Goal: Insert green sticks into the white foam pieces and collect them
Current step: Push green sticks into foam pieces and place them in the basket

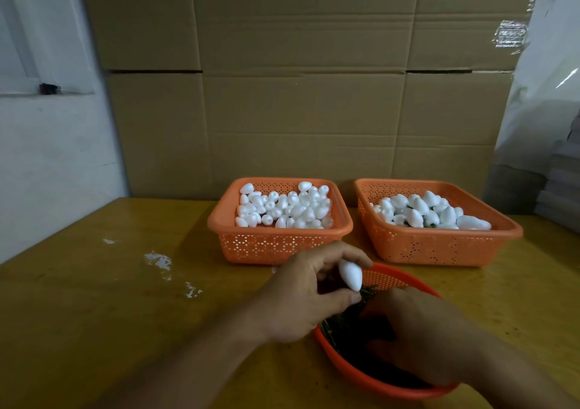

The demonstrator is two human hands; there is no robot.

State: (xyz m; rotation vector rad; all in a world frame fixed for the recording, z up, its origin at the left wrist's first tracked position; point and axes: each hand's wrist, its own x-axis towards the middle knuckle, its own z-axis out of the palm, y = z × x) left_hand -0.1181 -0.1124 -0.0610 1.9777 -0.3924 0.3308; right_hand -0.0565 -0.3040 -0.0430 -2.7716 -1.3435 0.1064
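A person's left hand (301, 286) pinches a white foam piece (351, 274) between thumb and fingers above the near round orange basket (361, 374), evidently keeping it ready for a stick. The piece's long axis runs from upper left to lower right, narrow end down towards the green sticks (348, 324) heaped below. The right hand (417, 330) reaches into that heap, its fingers hidden, so its grip cannot be told. At the far side, the left square basket (251, 245) holds plain foam pieces; the right square basket (439, 248) apparently collects stuck ones.
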